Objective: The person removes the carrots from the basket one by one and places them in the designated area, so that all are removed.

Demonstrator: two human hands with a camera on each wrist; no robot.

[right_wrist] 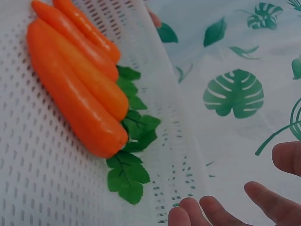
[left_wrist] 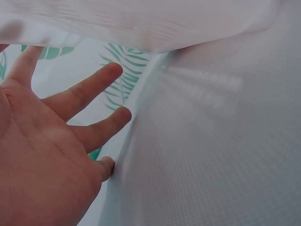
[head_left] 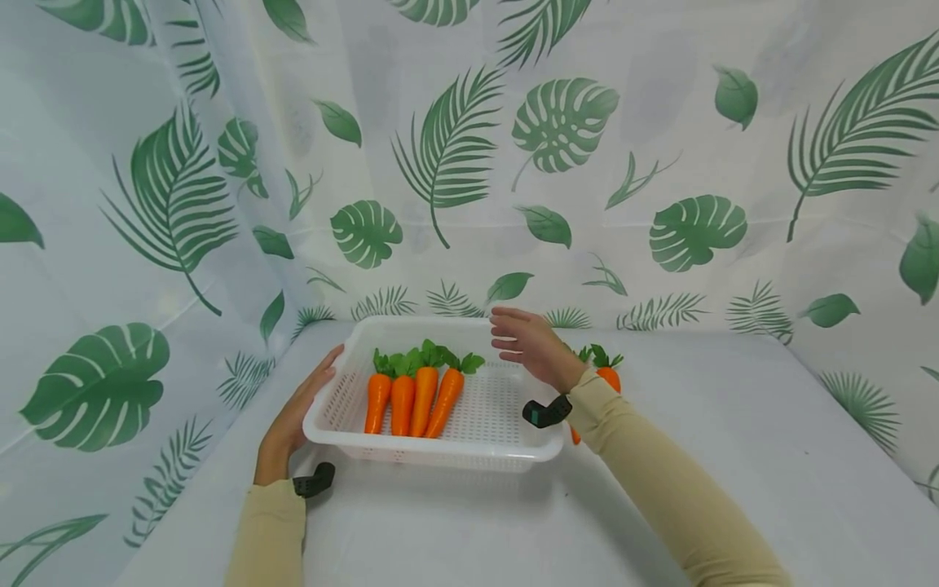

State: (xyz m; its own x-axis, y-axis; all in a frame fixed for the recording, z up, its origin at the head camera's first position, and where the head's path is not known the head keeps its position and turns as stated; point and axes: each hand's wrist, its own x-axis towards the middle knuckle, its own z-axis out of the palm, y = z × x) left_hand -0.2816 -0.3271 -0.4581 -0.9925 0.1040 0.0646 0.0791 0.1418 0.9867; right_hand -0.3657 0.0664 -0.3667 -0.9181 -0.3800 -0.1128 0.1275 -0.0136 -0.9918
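Observation:
A white perforated plastic basket (head_left: 440, 450) stands in front of me, with several orange carrots (head_left: 403, 403) side by side in its left half, leafy green tops toward the back. My left hand (head_left: 299, 408) lies along the basket's left side with straight fingers. In the left wrist view that hand's fingers (left_wrist: 96, 87) are spread below the basket's pale wall. Over the basket's right end hovers my right hand (head_left: 535, 346), fingers extended and holding nothing. The right wrist view shows its fingertips (right_wrist: 214, 207) near the basket's edge, apart from the carrots.
Outside the basket on the right, more orange carrot (head_left: 609, 377) with green leaves shows, partly hidden by my right forearm and wrist. A white table (head_left: 734, 424) spreads beneath. Leaf-patterned cloth (head_left: 469, 163) walls the back and both sides.

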